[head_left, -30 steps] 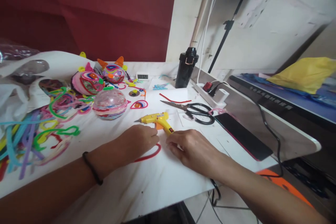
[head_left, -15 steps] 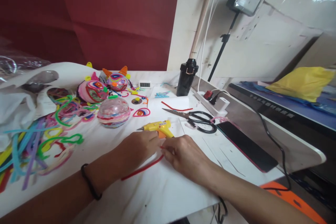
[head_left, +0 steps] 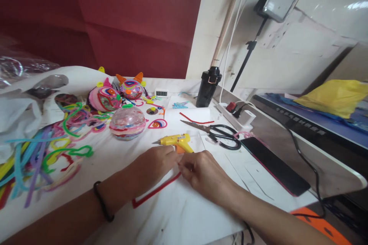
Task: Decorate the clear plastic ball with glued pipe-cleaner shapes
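Note:
My left hand (head_left: 155, 165) and my right hand (head_left: 199, 169) meet over the table, fingers pinched together and almost touching. A red pipe cleaner (head_left: 158, 190) runs out from under the fingers towards me, with a small bend near its left end. Both hands grip it, though the part between the fingertips is mostly hidden. Just beyond them lies a yellow glue gun (head_left: 174, 139), its nozzle to the left. Farther left stands a clear ball (head_left: 127, 122) banded with pink and coloured strands. An eye shape (head_left: 157, 124) edged in pink lies beside it.
Black-handled scissors (head_left: 220, 134) and a phone (head_left: 274, 165) lie to the right. Behind them are a black bottle (head_left: 207, 88) and a power strip (head_left: 235, 116). Loose pipe cleaners (head_left: 34, 160) heap at left, near two decorated balls (head_left: 105, 98).
The view has shifted slightly. More of the red pipe cleaner shows below my hands, and a bend at its left end is now visible. Both hands keep their pinch.

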`<state>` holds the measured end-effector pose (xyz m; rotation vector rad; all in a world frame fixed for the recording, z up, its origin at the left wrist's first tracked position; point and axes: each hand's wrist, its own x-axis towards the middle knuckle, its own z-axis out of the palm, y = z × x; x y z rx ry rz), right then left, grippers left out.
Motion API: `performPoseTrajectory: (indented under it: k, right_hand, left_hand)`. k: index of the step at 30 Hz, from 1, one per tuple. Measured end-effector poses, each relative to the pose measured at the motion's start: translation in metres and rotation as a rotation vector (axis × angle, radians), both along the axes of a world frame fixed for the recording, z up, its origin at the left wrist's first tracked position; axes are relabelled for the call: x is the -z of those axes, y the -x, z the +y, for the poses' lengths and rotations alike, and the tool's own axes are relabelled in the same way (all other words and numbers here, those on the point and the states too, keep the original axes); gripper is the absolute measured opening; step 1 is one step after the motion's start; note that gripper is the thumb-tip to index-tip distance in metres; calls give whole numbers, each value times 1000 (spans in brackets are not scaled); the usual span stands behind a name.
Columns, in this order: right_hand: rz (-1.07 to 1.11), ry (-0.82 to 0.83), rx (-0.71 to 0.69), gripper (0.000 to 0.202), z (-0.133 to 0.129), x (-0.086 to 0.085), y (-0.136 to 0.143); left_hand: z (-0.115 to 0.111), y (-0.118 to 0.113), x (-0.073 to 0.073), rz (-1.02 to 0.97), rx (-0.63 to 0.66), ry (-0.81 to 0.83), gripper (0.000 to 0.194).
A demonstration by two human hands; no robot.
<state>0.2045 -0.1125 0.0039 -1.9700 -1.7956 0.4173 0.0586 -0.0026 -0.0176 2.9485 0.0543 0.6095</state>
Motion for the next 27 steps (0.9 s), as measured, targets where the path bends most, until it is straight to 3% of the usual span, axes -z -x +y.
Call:
performPoseTrajectory:
  k: [6,13,21,27]
  right_hand:
    - [67,-14,13,16,0,3,1]
    - [253,-21,40,21,2,6,-3]
    - [315,-14,70,21,5,12,-5]
    - [319,-21,69,21,5,13,-4]
  left_hand:
    - [-2,1,1,0,-16,85,26]
    - [6,6,-17,-2,-84,280,21]
    - [7,10,-15,20,-125,216,19]
    - [4,8,-7,-78,-44,45,29]
